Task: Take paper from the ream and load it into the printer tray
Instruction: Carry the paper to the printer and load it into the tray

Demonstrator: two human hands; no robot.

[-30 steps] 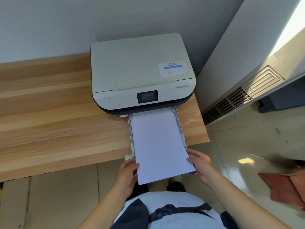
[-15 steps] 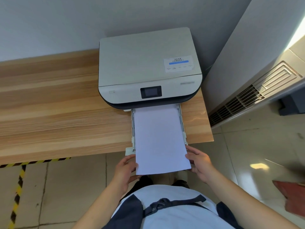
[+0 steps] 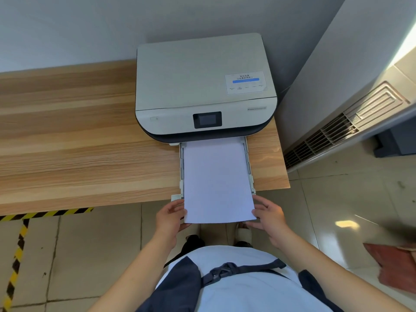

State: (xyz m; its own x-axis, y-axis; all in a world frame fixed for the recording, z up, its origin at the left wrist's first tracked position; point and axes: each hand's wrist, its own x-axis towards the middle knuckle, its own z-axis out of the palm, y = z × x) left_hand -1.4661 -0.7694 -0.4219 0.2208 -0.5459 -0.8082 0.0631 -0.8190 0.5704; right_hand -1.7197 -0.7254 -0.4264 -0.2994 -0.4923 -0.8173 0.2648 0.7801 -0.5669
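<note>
A white and dark printer stands on the right end of a wooden table. Its paper tray is pulled out toward me, past the table edge. A stack of white paper lies in the tray, with its far end under the printer and its near end sticking out beyond the tray. My left hand grips the paper's near left corner. My right hand holds the near right corner, thumb on the edge. No ream is in view.
A grey wall runs behind the table. A white unit with a vent grille stands to the right. Yellow-black tape marks the tiled floor under the table's front edge. A reddish-brown object lies on the floor at right.
The paper has slid further into the tray, and both hands have moved forward with it. The camera view has shifted a little.
</note>
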